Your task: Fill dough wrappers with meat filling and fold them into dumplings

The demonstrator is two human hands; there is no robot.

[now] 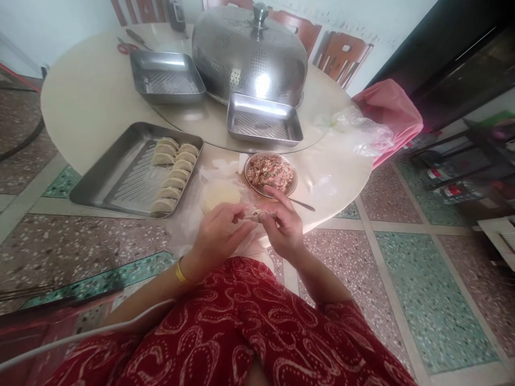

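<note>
I judge I'm mid-fold: my left hand [219,230] and right hand [284,225] meet at the desk [80,107] edge, fingers pinching a dumpling wrapper [257,216]. Next needs careful sealing. Beyond: stacked wrappers [220,195], filling bowl [271,174], dumpling tray [120,177].

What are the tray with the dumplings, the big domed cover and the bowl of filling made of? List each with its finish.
Tray: looks like stainless steel, brushed, with a ribbed floor and dull reflections.
Domed cover: polished metal, probably steel, perforated with small holes, bright glare on its side.
Bowl: the rim looks glazed, perhaps ceramic or enamel; too small to tell.
</note>
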